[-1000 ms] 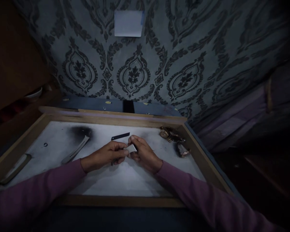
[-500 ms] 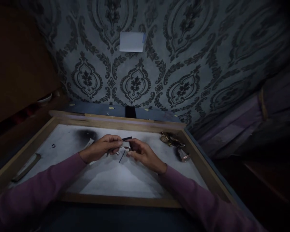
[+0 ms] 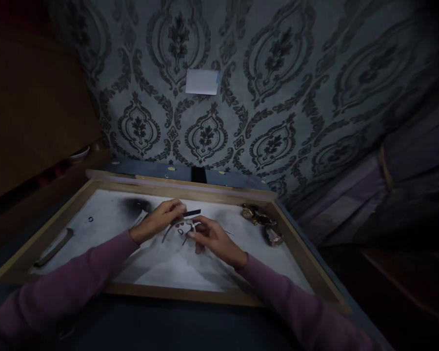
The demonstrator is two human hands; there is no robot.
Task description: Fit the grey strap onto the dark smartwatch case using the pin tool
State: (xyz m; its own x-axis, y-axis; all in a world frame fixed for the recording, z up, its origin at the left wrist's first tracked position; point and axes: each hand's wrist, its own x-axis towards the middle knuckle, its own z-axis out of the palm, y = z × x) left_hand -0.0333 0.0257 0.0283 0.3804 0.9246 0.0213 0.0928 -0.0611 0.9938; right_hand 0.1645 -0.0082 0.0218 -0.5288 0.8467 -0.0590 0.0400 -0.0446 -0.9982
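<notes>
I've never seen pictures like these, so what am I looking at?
There's no machine: these are a person's bare left hand and right hand, filmed by one camera worn on the head, looking forward and down. The right hand holds a pale curved piece; whether the left hand grips it too, I can't tell. Below is a wooden tray with a white floor. Around the hands lie a dark strip, a curved strap at the left and watches at the right.

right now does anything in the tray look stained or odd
A dark smudge inside the tray, beside the white strap. It stands out against the pale floor; I can't tell stain from shadow.
</notes>
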